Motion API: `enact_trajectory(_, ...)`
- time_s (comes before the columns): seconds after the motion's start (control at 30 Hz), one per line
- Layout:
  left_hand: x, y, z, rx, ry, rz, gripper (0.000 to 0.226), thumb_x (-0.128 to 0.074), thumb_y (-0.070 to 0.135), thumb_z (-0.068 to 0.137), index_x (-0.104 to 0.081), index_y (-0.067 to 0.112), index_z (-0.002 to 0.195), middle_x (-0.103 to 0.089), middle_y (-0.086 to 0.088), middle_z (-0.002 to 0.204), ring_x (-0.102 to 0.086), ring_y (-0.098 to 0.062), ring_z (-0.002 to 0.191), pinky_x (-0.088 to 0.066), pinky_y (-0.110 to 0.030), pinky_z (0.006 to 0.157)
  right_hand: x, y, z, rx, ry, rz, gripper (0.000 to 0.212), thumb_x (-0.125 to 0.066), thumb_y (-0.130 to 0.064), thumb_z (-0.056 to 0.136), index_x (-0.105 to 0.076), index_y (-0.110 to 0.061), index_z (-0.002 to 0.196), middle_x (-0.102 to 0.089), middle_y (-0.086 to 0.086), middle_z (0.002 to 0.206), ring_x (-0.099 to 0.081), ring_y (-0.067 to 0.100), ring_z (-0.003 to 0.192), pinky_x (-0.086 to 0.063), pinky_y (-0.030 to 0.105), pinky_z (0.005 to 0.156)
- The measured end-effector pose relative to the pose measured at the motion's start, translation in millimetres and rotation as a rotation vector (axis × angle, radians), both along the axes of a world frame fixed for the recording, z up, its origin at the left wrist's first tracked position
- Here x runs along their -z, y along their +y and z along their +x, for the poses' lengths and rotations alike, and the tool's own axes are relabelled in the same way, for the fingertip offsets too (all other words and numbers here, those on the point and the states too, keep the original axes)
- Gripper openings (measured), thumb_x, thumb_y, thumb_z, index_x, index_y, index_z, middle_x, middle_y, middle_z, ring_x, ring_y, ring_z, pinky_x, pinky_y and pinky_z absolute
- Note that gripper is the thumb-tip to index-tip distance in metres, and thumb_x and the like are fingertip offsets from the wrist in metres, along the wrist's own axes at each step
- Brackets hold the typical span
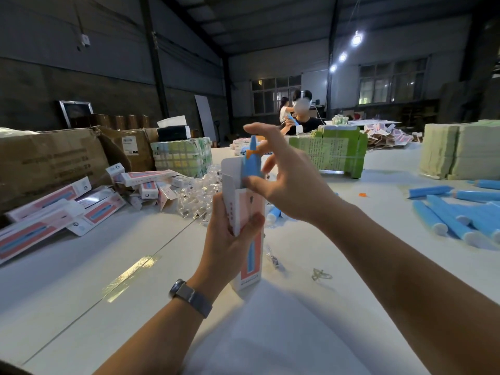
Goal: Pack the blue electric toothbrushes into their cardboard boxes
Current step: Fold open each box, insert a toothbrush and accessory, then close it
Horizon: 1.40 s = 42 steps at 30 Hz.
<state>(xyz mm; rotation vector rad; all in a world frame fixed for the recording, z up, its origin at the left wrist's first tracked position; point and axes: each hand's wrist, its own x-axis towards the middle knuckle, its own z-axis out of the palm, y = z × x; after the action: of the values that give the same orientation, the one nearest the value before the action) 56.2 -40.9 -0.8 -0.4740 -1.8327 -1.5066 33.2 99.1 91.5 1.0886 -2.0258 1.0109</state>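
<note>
At frame centre, the left hand (230,234) is gripping the upright pink-and-white cardboard box (247,212) with curled fingers; the right hand (284,174), fingers spread, is thumb-touching the smooth, tapered blue toothbrush (253,158) protruding from it.

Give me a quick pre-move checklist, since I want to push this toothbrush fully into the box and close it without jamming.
1. Box held steady: ok, the left hand grips it upright with its base on the table.
2. Top flap clear of the opening: ok, it stands open behind the brush.
3. Toothbrush in the opening: ok, its lower part is inside.
4. Toothbrush fully seated: not ok, its blue top sticks out above the box.
5. Right hand on the brush: ok, thumb touches it, other fingers spread.
6. Box bottom closed: cannot tell.
</note>
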Motion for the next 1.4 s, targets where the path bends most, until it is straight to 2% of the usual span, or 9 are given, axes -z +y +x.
enact_trajectory(0.3, 0.5, -2.6, -2.5, -0.017, 0.004, 0.024, 0.036, -0.065, 0.015, 0.094, -0.042, 0.038, 0.108, -0.061, -0.005, 0.103, -0.07, -0.026, 0.085, -0.058, -0.024, 0.064, 11.0, -2.2, -9.2, 0.023, -0.011, -0.01, 0.014, -0.067, -0.029, 0.091, -0.068, -0.021, 0.103, -0.054, -0.011, 0.103, -0.055, 0.008, 0.092, -0.039, 0.018, 0.071)
enact_trajectory(0.57, 2.4, -7.3, -6.3, -0.062, 0.02, 0.034, 0.039, -0.064, 0.027, 0.085, -0.04, 0.04, 0.114, -0.06, 0.014, 0.101, -0.068, -0.019, 0.092, -0.057, -0.019, 0.065, 45.4, -5.9, -16.8, -0.211, -0.325, -0.176, 0.017, -0.055, -0.026, 0.099, -0.056, -0.03, 0.115, -0.062, -0.004, 0.102, -0.059, 0.008, 0.084, -0.051, 0.025, 0.071)
enact_trajectory(0.73, 2.7, -7.7, -3.8, -0.078, 0.067, 0.087, 0.039, -0.066, 0.02, 0.089, -0.039, 0.036, 0.113, -0.057, 0.028, 0.094, -0.066, -0.005, 0.093, -0.054, -0.013, 0.065, 57.2, -13.2, -22.9, -0.187, -0.286, -0.417, 0.037, -0.059, -0.025, 0.096, -0.044, -0.043, 0.125, -0.057, -0.005, 0.093, -0.062, 0.011, 0.074, -0.058, 0.029, 0.065)
enact_trajectory(0.8, -2.2, -9.3, -1.8, -0.09, 0.078, 0.24, 0.038, -0.066, 0.026, 0.087, -0.039, 0.038, 0.111, -0.059, 0.024, 0.094, -0.067, -0.008, 0.093, -0.057, -0.018, 0.067, 63.2, -8.3, -32.7, -0.003, -0.31, -0.232, 0.032, -0.06, -0.027, 0.094, -0.05, -0.034, 0.124, -0.059, -0.003, 0.089, -0.061, 0.013, 0.073, -0.057, 0.035, 0.068)
enact_trajectory(0.93, -6.3, -10.4, 0.2, -0.162, 0.137, 0.245, 0.039, -0.065, 0.032, 0.085, -0.037, 0.04, 0.111, -0.056, 0.011, 0.105, -0.065, -0.01, 0.098, -0.055, -0.016, 0.067, 91.8, -4.1, -44.3, 0.331, -0.513, 0.611, 0.049, -0.066, -0.043, 0.086, -0.05, -0.034, 0.13, -0.058, -0.008, 0.107, -0.059, 0.015, 0.093, -0.053, 0.042, 0.089)
enact_trajectory(1.0, -3.3, -8.1, 0.1, -0.172, 0.149, 0.175, 0.04, -0.068, 0.022, 0.09, -0.037, 0.038, 0.11, -0.055, 0.009, 0.106, -0.064, -0.015, 0.098, -0.054, -0.013, 0.066, 98.2, -6.7, -45.2, 0.334, -0.55, 0.681, 0.05, -0.065, -0.029, 0.084, -0.05, -0.034, 0.131, -0.061, -0.001, 0.117, -0.06, 0.019, 0.1, -0.052, 0.042, 0.091)
enact_trajectory(1.17, -1.1, -8.1, -1.8, -0.18, 0.142, 0.103, 0.04, -0.069, 0.016, 0.09, -0.038, 0.034, 0.11, -0.056, 0.026, 0.098, -0.065, -0.01, 0.097, -0.053, -0.012, 0.064, 80.7, 0.3, -52.5, 0.313, -0.43, 0.39, 0.046, -0.058, -0.011, 0.085, -0.054, -0.027, 0.128, -0.063, 0.003, 0.091, -0.058, 0.017, 0.082, -0.05, 0.033, 0.077)
enact_trajectory(1.27, 1.3, -8.1, -2.5, -0.17, 0.127, 0.053, 0.038, -0.066, 0.026, 0.084, -0.038, 0.036, 0.109, -0.055, 0.035, 0.093, -0.064, 0.001, 0.094, -0.052, -0.011, 0.063, 58.2, 4.7, -41.9, 0.111, -0.444, -0.016, 0.066, -0.056, 0.001, 0.088, -0.037, -0.024, 0.146, -0.059, 0.013, 0.082, -0.055, 0.015, 0.067, -0.053, 0.037, 0.065)
enact_trajectory(1.4, 6.4, -8.2, -5.0, -0.178, 0.117, -0.011, 0.037, -0.066, 0.028, 0.084, -0.038, 0.038, 0.106, -0.056, 0.035, 0.097, -0.062, 0.0, 0.093, -0.053, -0.012, 0.064, 18.3, 9.5, -23.6, -0.153, -0.395, -0.524, 0.067, -0.054, 0.004, 0.089, -0.032, -0.024, 0.147, -0.054, 0.01, 0.079, -0.059, 0.012, 0.059, -0.051, 0.021, 0.056)
